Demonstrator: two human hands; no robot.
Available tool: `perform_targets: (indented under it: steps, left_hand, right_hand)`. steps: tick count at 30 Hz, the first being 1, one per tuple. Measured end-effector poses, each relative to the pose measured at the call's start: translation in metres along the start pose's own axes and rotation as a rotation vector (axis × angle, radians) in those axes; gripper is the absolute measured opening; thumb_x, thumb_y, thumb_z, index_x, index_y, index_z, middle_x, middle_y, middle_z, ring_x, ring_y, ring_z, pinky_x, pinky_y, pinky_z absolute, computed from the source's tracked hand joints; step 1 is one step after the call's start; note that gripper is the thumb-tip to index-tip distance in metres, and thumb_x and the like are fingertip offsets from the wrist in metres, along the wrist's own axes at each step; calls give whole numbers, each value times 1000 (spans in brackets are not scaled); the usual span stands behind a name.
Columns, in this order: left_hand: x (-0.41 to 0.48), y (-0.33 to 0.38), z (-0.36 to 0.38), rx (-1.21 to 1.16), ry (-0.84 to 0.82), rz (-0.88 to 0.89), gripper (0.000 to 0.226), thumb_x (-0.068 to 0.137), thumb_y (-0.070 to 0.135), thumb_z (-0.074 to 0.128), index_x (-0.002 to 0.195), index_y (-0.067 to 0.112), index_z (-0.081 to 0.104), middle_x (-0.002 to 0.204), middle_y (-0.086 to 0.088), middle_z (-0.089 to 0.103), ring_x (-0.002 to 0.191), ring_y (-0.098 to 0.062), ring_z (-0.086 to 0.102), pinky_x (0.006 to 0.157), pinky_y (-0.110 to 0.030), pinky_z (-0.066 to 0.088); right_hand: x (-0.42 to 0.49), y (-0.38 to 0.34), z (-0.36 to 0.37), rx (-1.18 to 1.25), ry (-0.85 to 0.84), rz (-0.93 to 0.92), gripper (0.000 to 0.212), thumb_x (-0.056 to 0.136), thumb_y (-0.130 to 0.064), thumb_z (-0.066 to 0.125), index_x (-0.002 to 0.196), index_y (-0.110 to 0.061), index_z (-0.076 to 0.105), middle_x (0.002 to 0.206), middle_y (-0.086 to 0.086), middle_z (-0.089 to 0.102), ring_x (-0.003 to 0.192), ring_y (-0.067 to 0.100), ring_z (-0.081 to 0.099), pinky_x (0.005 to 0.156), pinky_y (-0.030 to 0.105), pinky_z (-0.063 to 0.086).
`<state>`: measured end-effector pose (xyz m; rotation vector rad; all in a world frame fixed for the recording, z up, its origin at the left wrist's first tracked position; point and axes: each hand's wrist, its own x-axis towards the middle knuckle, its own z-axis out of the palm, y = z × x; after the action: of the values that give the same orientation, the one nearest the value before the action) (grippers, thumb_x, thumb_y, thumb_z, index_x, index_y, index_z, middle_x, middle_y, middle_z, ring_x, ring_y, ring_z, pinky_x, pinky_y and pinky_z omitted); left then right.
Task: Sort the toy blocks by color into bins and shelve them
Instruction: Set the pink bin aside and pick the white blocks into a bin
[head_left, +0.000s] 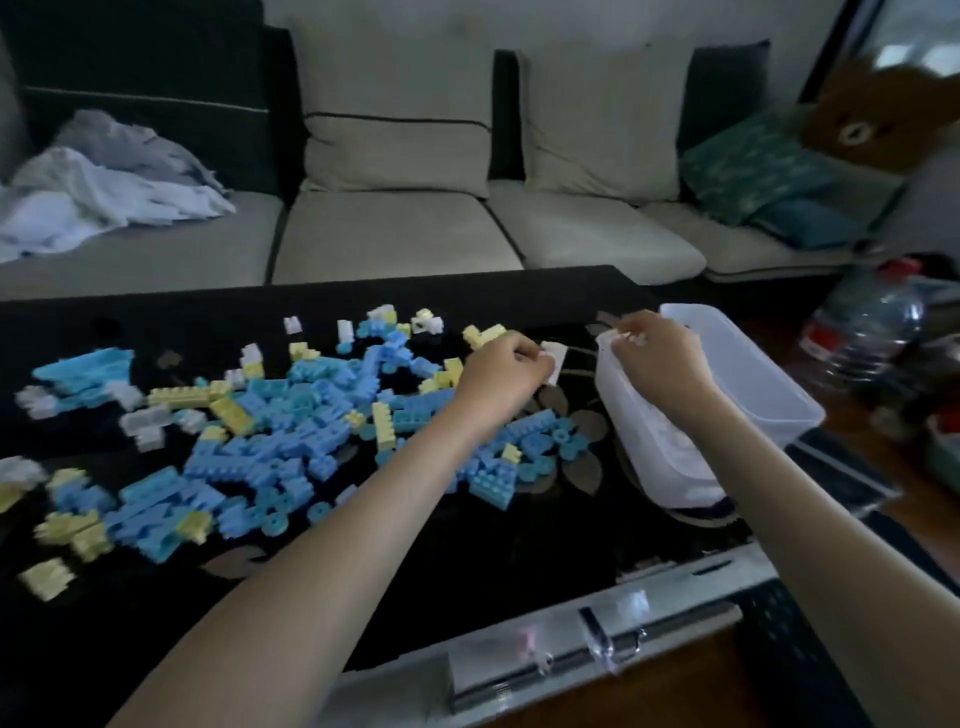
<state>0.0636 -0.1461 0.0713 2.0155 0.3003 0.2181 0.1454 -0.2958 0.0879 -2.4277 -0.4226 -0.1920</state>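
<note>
White blocks are being sorted out: the left grip (501, 376) pinches a white block (555, 358) just beside the clear plastic bin (654, 467). The bin stands tilted at the right end of the counter (467, 561), seemingly with white pieces inside. The right grip (657, 353) is curled over the bin's near rim, holding it tipped toward the block pile (291, 415). Next, I judge, the block must be carried over the rim and let go. Both forearms reach forward, wrists bent down

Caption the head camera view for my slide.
Left hand pinches a white block; right hand grips the clear bin by its rim.
</note>
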Motion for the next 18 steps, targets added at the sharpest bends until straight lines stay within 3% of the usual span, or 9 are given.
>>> perform_targets:
  steps: [3,10,13,15,18]
  left_hand:
    - [8,28,46,76,-43,86,15,92,31,53,98,17,58,89,5,58,84,-14,56,67,-28,44]
    - [31,49,104,292,-57,219,25,93,24,50,104,4,61,106,-8,62,95,-24,59,76,-32,47]
    - [37,45,110,398,-152,195,29,95,19,48,121,10,57,126,-8,55,109,-25,56,89,-36,47]
    - [38,41,109,440,-236,173,43,95,12,45,137,19,45,139,-4,48,121,-26,50,103,-43,39]
    - [34,34,101,419,-241,182,51,94,11,42,142,29,38,140,-2,49,121,-26,51,106,-48,34]
  right_hand:
    - [2,34,-23,-25,16,101,29,93,-11,49,119,-5,59,115,16,62,105,31,57,83,29,42]
    - [0,61,-42,-88,-123,181,27,91,-11,44,104,1,64,103,23,65,98,39,60,79,39,48]
    - [4,62,-47,-77,-96,163,30,93,-8,41,114,-4,62,109,19,64,100,35,61,86,41,49]
    - [5,62,-48,-94,-108,152,34,96,-10,39,123,-12,59,115,11,62,99,28,61,87,38,51]
    - [5,62,-44,-22,-130,126,36,96,-12,40,128,-17,56,119,9,59,99,23,59,81,32,49]
